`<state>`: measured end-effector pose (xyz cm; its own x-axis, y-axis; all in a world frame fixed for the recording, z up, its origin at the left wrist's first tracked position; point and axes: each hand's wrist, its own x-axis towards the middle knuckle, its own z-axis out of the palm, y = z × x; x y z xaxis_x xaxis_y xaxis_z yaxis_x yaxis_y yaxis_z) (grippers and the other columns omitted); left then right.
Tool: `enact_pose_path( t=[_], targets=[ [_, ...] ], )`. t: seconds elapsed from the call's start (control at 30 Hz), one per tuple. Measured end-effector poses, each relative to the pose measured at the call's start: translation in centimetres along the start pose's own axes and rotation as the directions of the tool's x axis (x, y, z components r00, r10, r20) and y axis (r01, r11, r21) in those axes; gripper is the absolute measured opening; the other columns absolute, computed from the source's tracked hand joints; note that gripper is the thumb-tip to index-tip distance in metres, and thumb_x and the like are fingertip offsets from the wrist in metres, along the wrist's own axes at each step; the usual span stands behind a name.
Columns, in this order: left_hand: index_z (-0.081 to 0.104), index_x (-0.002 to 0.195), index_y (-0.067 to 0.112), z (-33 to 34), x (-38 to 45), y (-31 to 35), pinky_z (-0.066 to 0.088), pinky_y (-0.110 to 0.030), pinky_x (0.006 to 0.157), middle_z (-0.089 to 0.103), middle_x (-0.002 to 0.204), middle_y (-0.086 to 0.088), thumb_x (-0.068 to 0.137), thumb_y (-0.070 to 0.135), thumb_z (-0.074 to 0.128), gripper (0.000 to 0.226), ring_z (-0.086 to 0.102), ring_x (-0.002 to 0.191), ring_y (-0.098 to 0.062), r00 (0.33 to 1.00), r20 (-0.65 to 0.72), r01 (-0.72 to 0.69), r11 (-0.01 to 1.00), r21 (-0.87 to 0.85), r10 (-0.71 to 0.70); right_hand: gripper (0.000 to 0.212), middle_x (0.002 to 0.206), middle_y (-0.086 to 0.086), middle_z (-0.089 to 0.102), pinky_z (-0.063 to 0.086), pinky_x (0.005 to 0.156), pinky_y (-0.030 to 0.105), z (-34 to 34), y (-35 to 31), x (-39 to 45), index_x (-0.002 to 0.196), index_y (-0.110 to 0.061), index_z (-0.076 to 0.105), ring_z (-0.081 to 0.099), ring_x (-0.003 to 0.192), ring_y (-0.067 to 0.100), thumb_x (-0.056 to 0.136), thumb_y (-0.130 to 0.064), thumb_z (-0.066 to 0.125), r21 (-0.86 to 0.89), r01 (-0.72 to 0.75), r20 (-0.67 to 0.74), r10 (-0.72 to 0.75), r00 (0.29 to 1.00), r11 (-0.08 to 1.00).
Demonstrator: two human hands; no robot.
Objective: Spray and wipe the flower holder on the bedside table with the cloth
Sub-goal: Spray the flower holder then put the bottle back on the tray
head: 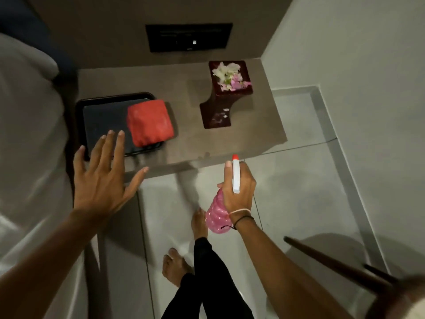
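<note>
A dark red flower holder with white and pink petals on top stands at the right of the bedside table. A folded red cloth lies half on a black tray at the table's left. My right hand grips a pink spray bottle with a white head and red nozzle, held just before the table's front edge and pointing toward the holder. My left hand hovers with fingers spread over the tray's near corner, a little short of the cloth, holding nothing.
White bedding borders the table on the left. A dark switch panel sits on the wall behind. A wall closes the right side. Dark wooden chair legs jut in at the lower right. My bare feet stand on pale floor tiles.
</note>
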<state>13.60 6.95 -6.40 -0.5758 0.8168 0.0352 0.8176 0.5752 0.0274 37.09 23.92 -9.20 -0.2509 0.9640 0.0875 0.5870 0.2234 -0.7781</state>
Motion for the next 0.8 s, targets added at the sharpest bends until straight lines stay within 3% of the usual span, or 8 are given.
enact_pose_path(
  t=[0.1, 0.23, 0.47, 0.6, 0.7, 0.8],
  targets=[
    [0.016, 0.164, 0.013, -0.2, -0.2, 0.0, 0.023, -0.061, 0.12, 0.034, 0.166, -0.019, 0.096, 0.071, 0.025, 0.09, 0.04, 0.149, -0.038, 1.0, -0.012, -0.012, 1.0, 0.012, 0.013, 0.045, 0.062, 0.011, 0.061, 0.053, 0.055, 0.043, -0.2, 0.2, 0.4, 0.078, -0.009, 0.055, 0.062, 0.054, 0.028, 0.1, -0.045, 0.04, -0.023, 0.007, 0.02, -0.006, 1.0, 1.0],
    [0.017, 0.163, 0.012, -0.6, -0.3, -0.3, 0.023, -0.061, 0.12, 0.034, 0.165, -0.02, 0.095, 0.07, 0.027, 0.09, 0.039, 0.15, -0.038, 1.0, -0.008, -0.004, 1.0, 0.008, 0.004, 0.048, 0.071, 0.009, 0.064, 0.055, 0.058, 0.032, 0.4, 0.0, -0.2, 0.087, -0.006, 0.062, 0.063, 0.061, 0.022, 0.099, -0.047, 0.039, -0.035, 0.041, 0.011, -0.041, 0.999, 0.999],
    [0.014, 0.164, 0.014, -1.0, -1.0, -2.0, 0.02, -0.061, 0.122, 0.031, 0.167, -0.02, 0.094, 0.074, 0.021, 0.092, 0.037, 0.151, -0.038, 0.999, 0.005, 0.043, 0.999, 0.015, -0.043, 0.038, 0.071, 0.011, 0.066, 0.059, 0.058, 0.043, 1.9, -1.1, -0.3, 0.091, -0.005, 0.064, 0.066, 0.061, 0.025, 0.1, -0.039, 0.047, -0.018, 0.015, 0.089, -0.013, 0.996, 1.0],
    [0.012, 0.164, 0.015, -1.1, -1.7, -3.7, 0.018, -0.058, 0.124, 0.03, 0.168, -0.019, 0.094, 0.076, 0.02, 0.093, 0.039, 0.151, -0.036, 0.996, -0.004, 0.092, 0.995, 0.038, -0.092, 0.039, 0.072, 0.004, 0.063, 0.059, 0.056, 0.04, 3.1, -3.1, -0.5, 0.091, -0.013, 0.06, 0.066, 0.06, 0.022, 0.099, -0.048, 0.047, 0.023, 0.096, 0.132, -0.098, 0.986, 0.995],
    [0.02, 0.163, 0.013, -1.7, -2.5, -4.9, 0.025, -0.057, 0.121, 0.037, 0.165, -0.018, 0.097, 0.073, 0.028, 0.09, 0.046, 0.146, -0.034, 0.99, -0.065, 0.13, 0.987, 0.097, -0.124, 0.035, 0.072, 0.004, 0.058, 0.057, 0.055, 0.044, 4.5, -5.0, -0.5, 0.086, -0.016, 0.053, 0.067, 0.06, 0.027, 0.099, -0.048, 0.048, 0.1, 0.138, 0.181, -0.155, 0.971, 0.985],
    [0.029, 0.161, 0.011, -2.6, -2.9, -6.7, 0.029, -0.058, 0.12, 0.042, 0.162, -0.017, 0.097, 0.071, 0.034, 0.088, 0.049, 0.144, -0.033, 0.98, -0.118, 0.173, 0.975, 0.137, -0.158, 0.029, 0.071, 0.0, 0.053, 0.046, 0.058, 0.03, 6.7, -7.8, 0.1, 0.082, -0.022, 0.045, 0.06, 0.06, 0.023, 0.101, -0.044, 0.047, 0.144, 0.235, 0.191, -0.26, 0.946, 0.961]
  ],
)
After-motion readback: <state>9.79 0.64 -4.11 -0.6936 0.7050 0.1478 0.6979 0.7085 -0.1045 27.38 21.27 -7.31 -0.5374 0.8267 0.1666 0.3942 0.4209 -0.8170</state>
